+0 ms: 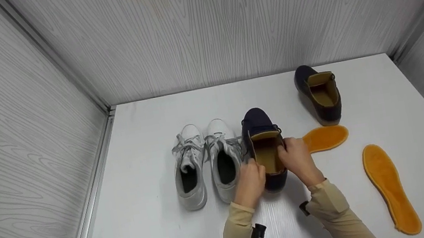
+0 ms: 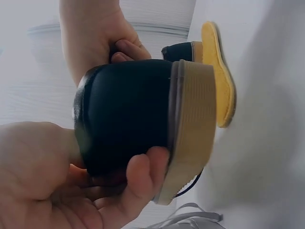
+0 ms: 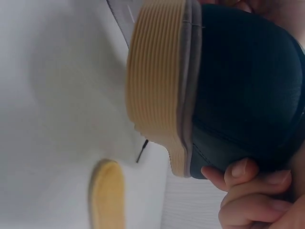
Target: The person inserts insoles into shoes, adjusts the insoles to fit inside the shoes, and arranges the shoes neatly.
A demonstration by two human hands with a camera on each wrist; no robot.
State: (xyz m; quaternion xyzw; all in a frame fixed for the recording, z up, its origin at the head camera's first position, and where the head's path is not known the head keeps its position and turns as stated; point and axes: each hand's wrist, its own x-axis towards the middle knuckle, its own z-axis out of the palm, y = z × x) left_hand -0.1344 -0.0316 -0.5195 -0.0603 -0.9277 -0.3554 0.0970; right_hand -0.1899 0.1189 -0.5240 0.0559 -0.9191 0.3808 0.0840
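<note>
A dark navy lace-up shoe point(image 1: 256, 120) with a tan lining points away from me, between both hands. My left hand point(image 1: 250, 181) grips the left side of its opening, fingers curled against the outer wall near the heel. On the opposite side my right hand point(image 1: 299, 160) holds the rim, thumb inside and fingers outside. The heel and ribbed beige sole point(image 2: 198, 109) show in the left wrist view. An orange insole point(image 1: 326, 138) lies just beyond my right hand, and a second insole point(image 1: 390, 189) lies farther right.
Two white sneakers with grey laces, a left one point(image 1: 190, 177) and a right one point(image 1: 225, 167), stand left of the navy shoe. The other navy shoe point(image 1: 319, 94) stands at the back right. Grey wood-grain panels point(image 1: 198, 28) enclose the white table point(image 1: 138, 214).
</note>
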